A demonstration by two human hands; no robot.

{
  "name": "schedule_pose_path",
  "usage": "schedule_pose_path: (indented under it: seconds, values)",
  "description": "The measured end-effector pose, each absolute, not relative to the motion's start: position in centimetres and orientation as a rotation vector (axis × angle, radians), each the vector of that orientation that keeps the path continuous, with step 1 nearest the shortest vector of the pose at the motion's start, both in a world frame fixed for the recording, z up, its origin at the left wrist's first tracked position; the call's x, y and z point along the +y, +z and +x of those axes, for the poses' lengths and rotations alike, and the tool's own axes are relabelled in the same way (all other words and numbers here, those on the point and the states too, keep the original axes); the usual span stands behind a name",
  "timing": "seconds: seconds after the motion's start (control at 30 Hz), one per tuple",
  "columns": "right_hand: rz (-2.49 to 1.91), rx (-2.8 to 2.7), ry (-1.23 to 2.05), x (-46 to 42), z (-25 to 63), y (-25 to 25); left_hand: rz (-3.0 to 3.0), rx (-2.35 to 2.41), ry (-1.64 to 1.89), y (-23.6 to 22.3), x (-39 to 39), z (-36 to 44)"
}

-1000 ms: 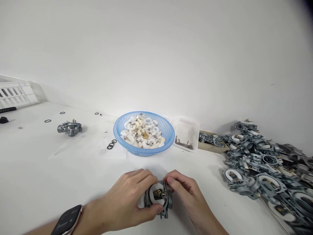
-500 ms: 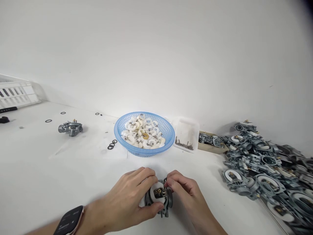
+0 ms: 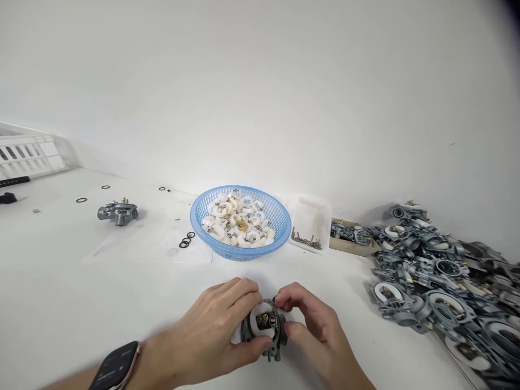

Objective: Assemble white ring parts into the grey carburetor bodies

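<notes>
At the near middle of the table, my left hand grips a metal carburetor from its left side, fingers over the back and thumb across the front. A white ring-shaped float sits in the carburetor's upturned bowl side, around brass jets. My right hand is at the carburetor's right side. Its index finger is by the back edge, and the thumb, spread away from it, is beside the right-hand opening. Nothing shows between those fingertips; whether they touch the metal I cannot tell.
Beyond my hands stands a blue basket of white floats. Right of it are a white tray with small metal pins, a cardboard box and a carburetor heap. Leftward lie another carburetor, black rings and a white crate.
My right thumb has moved away from the index finger, down along the carburetor's right side, opening the earlier pinch. My left hand and the carburetor have stayed in place.
</notes>
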State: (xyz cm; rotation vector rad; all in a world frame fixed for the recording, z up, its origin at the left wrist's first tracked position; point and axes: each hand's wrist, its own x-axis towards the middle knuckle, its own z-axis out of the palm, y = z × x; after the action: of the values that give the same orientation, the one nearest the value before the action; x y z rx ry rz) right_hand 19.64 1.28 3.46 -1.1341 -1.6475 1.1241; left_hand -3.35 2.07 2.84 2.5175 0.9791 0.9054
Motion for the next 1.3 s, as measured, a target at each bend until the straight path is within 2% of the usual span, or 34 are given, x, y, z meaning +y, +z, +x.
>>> schedule_pose_path:
  seconds: [1.3]
  values:
    - [-1.095,-1.794,1.038,1.0,19.4,2.5,2.491,0.958,0.920,2.7,2.2,-3.5]
